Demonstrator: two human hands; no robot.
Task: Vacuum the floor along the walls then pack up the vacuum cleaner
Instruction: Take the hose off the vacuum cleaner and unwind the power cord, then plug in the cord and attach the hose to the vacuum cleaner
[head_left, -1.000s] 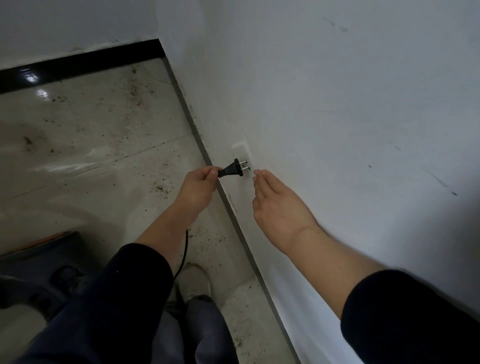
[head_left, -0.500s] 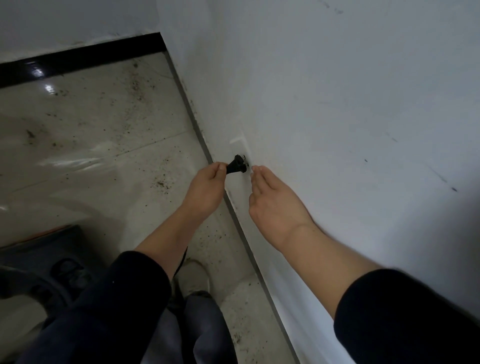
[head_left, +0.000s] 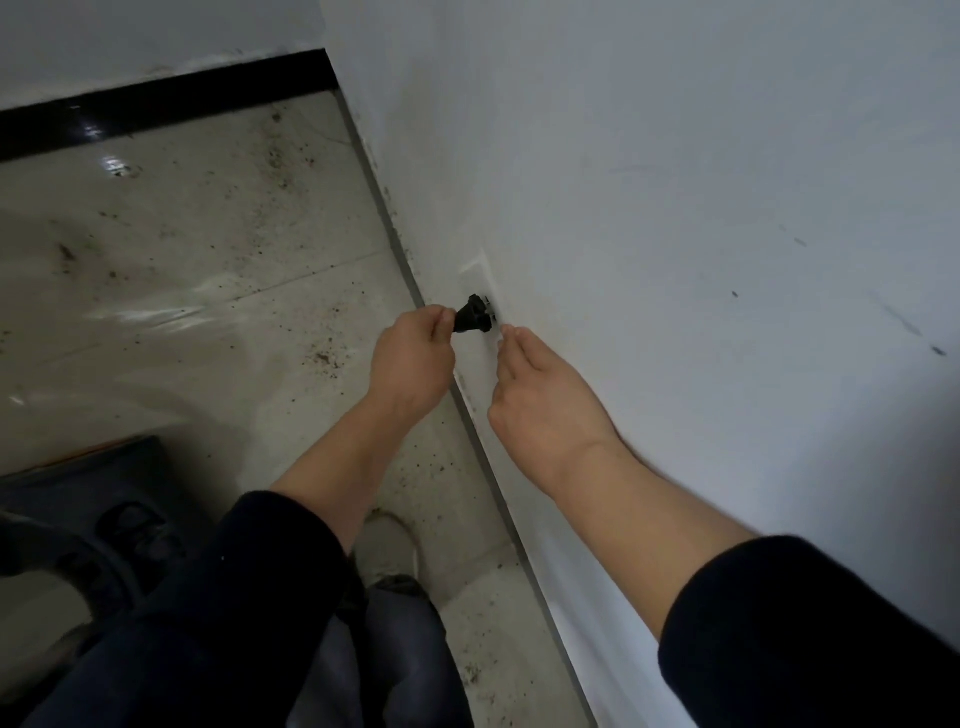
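At eight o'clock in the view, a dark grey shape that may be the vacuum cleaner (head_left: 78, 519) sits on the speckled floor (head_left: 182, 291). A pale shoe (head_left: 387, 545) shows near six o'clock. Toward the centre, the left hand (head_left: 410, 358) pinches the black plug (head_left: 472, 319) between thumb and curled fingers. The plug is at the hand's one o'clock, against the white socket plate (head_left: 480, 275). At the plug's four o'clock, the right hand (head_left: 545, 395) holds nothing, its fingers straight and together, fingertips (head_left: 506, 332) at the wall (head_left: 675, 208).
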